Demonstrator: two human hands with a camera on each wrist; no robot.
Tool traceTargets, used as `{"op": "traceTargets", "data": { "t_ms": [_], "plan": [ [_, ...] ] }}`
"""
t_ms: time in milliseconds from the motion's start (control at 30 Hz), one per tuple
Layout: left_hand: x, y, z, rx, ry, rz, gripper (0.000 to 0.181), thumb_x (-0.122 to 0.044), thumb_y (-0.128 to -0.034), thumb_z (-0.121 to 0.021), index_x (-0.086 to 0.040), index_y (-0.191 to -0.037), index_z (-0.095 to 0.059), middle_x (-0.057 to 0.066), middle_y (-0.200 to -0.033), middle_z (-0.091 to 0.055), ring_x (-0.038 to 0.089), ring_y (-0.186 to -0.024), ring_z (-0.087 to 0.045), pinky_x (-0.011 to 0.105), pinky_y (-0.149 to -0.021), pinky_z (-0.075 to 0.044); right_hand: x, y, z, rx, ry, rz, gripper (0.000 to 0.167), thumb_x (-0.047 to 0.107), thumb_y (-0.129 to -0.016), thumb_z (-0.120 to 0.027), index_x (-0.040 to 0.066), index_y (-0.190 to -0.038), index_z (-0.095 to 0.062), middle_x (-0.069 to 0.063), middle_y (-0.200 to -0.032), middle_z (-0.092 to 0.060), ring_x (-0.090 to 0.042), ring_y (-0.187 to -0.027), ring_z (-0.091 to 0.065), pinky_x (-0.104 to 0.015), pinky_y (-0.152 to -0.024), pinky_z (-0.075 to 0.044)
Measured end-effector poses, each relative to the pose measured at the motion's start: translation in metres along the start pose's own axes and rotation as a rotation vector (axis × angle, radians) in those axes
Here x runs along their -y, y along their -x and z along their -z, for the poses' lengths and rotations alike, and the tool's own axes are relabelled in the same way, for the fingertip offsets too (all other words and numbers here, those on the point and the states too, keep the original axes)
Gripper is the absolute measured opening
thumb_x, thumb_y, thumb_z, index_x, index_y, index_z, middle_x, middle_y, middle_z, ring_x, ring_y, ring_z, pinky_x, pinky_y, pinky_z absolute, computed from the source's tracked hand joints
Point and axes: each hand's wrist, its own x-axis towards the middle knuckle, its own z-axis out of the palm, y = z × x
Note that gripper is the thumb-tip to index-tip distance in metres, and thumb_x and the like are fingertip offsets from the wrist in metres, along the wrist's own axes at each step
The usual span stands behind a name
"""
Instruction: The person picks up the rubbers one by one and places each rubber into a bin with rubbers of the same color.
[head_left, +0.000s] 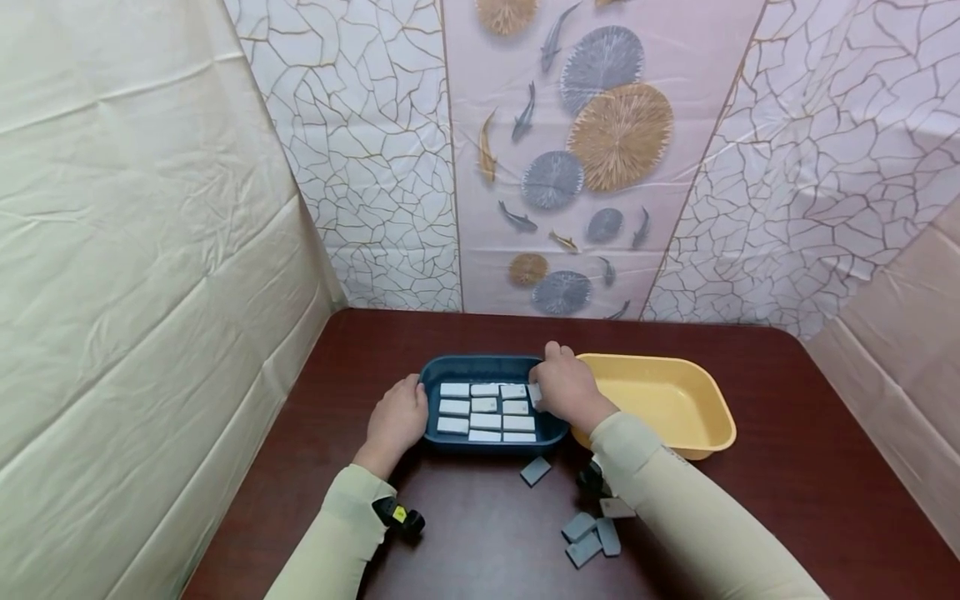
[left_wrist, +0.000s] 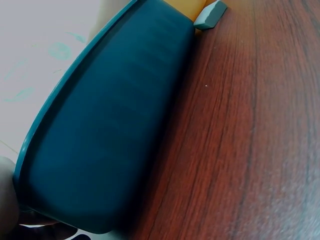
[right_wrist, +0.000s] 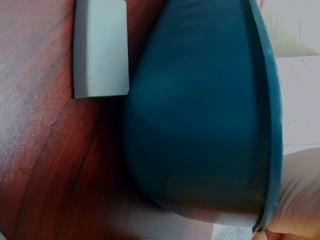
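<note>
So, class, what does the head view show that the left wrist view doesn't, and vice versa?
Head only: the right hand, the white tiles in the blue tub, the cluster of grey tiles.

Left wrist only: wood grain on the table and the full height of the blue tub's outer side.

Both: the left hand, blue tub, yellow tub, table and lone grey tile.

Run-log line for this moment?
left hand at left end of blue tray | right hand at its right end, by white block | more white blocks inside | gray blocks loose on table
</note>
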Motion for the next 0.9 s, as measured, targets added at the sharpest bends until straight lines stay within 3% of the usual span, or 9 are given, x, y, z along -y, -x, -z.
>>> {"op": "traceTargets", "data": {
  "t_ms": [433, 600, 733, 767, 900],
  "plan": [
    [0.001, 0.001, 0.001, 0.007, -0.009, -0.009, 0.042, -0.025, -0.1182, -0.045, 0.002, -0.145, -0.062, 0.021, -0.133, -0.07, 0.04, -0.116, -0.07, 0.061, -0.1, -0.057, 0.004, 0.0, -0.001, -0.004, 0.058, -0.002, 0.035, 0.034, -0.087, -0.097, 0.02, -0.118, -0.087, -0.013, -0.108, -0.05, -0.029, -0.097, -0.049, -0.039, -0.071, -0.056],
    [0.005, 0.001, -0.002, -0.002, -0.009, -0.017, 0.044, -0.027, -0.1186, -0.043, 0.002, -0.145, -0.063, 0.021, -0.134, -0.071, 0.04, -0.115, -0.07, 0.06, -0.099, -0.057, 0.0, 0.009, 0.003, -0.036, -0.106, 0.003, 0.036, 0.03, -0.088, -0.096, 0.018, -0.12, -0.086, -0.009, -0.105, -0.054, -0.026, -0.096, -0.049, -0.037, -0.073, -0.054],
    [0.006, 0.001, -0.004, -0.003, -0.003, -0.011, 0.045, -0.028, -0.1186, -0.043, 0.002, -0.146, -0.062, 0.021, -0.134, -0.071, 0.04, -0.115, -0.071, 0.06, -0.1, -0.057, -0.011, 0.026, 0.01, -0.144, -0.258, 0.045, 0.027, 0.024, -0.094, -0.092, 0.014, -0.118, -0.087, -0.004, -0.099, -0.058, -0.021, -0.091, -0.052, -0.034, -0.072, -0.052],
    [0.0, 0.003, 0.0, 0.006, 0.004, 0.01, 0.043, -0.025, -0.118, -0.044, 0.003, -0.145, -0.062, 0.022, -0.134, -0.071, 0.042, -0.116, -0.07, 0.062, -0.101, -0.056, -0.015, 0.032, 0.014, -0.175, -0.277, 0.054, 0.024, 0.023, -0.095, -0.09, 0.014, -0.117, -0.087, -0.004, -0.099, -0.059, -0.02, -0.089, -0.053, -0.034, -0.071, -0.052],
    [0.001, 0.001, -0.001, 0.008, 0.002, 0.017, 0.043, -0.027, -0.1186, -0.044, 0.001, -0.147, -0.062, 0.021, -0.133, -0.072, 0.041, -0.115, -0.071, 0.061, -0.1, -0.057, -0.032, 0.06, 0.027, -0.252, -0.291, 0.07, 0.016, 0.021, -0.098, -0.087, 0.014, -0.113, -0.087, -0.004, -0.101, -0.064, -0.02, -0.088, -0.061, -0.04, -0.074, -0.057]
  ]
}}
